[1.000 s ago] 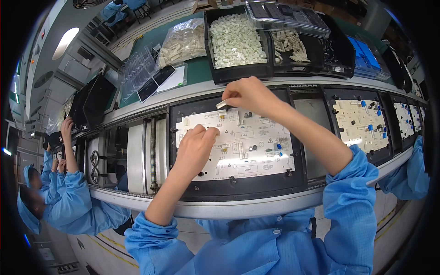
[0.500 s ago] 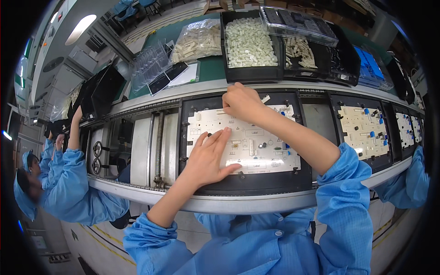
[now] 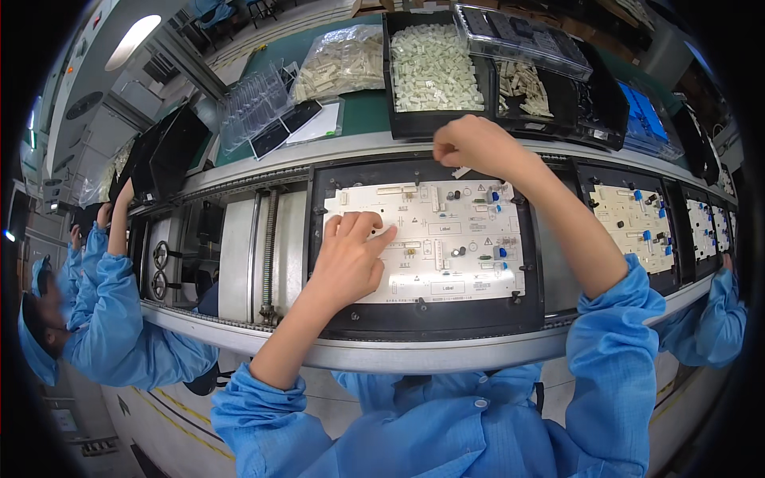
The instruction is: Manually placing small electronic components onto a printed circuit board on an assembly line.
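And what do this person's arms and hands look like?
Both the left hand and right hand are bare, with no gloves. The left sleeve and right sleeve are light blue, loose and wrinkled, pushed up and bunched at the ends.

In front of the person, a circuit board [image 3: 470,275] sits in a frame [image 3: 430,323] on a conveyor [image 3: 422,353], with the left hand [image 3: 351,255] over the board's left part, the right hand [image 3: 482,147] above the frame's far edge, and a second board [image 3: 633,231] farther right. On a bench [image 3: 362,119] behind the conveyor, a bin [image 3: 437,126] of connectors [image 3: 437,68] stands beyond the right hand — a bag [image 3: 339,62] to its left, another bin [image 3: 530,129] to its right, a tray [image 3: 542,66] over their far ends. At far left, a co-worker [image 3: 139,327] is beside the conveyor's near side.
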The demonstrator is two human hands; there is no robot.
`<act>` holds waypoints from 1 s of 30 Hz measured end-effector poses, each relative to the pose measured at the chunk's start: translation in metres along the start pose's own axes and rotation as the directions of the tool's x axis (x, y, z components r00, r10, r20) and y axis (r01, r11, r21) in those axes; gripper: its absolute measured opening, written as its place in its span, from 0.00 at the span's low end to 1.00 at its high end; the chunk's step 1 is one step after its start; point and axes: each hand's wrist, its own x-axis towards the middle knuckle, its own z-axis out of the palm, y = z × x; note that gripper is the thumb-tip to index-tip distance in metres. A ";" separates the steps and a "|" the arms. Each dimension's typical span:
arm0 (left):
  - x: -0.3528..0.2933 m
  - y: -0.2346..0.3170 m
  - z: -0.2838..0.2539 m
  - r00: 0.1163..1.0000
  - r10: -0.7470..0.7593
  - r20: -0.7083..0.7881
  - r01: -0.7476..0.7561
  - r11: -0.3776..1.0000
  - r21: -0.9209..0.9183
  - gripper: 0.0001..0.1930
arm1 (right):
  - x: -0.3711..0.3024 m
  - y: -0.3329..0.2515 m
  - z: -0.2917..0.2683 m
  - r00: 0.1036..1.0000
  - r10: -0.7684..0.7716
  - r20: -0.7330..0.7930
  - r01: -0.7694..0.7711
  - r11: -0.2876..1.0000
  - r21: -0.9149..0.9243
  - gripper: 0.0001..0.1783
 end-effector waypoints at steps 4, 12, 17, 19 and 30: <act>0.005 -0.009 0.002 0.998 -0.056 0.043 0.058 0.997 -0.052 0.18 | -0.018 0.032 0.011 0.997 -0.043 0.065 0.053 0.986 -0.158 0.05; 0.115 -0.015 0.004 0.978 0.096 -0.187 -0.135 0.968 -0.210 0.11 | -0.037 0.018 0.010 0.990 -0.037 -0.134 0.005 0.974 -0.228 0.11; 0.215 -0.041 0.014 0.954 0.109 -0.278 -0.120 0.992 -0.023 0.10 | -0.047 0.008 0.001 0.991 -0.068 -0.119 0.061 0.996 -0.061 0.13; 0.235 -0.046 0.024 0.994 0.078 0.074 -0.082 0.995 0.060 0.10 | -0.056 0.004 0.001 0.988 -0.082 -0.133 0.086 0.996 0.025 0.13; 0.242 -0.054 0.043 0.989 0.129 -0.065 -0.105 0.950 0.295 0.06 | -0.077 -0.037 0.041 0.969 -0.188 -0.158 0.222 0.946 0.235 0.07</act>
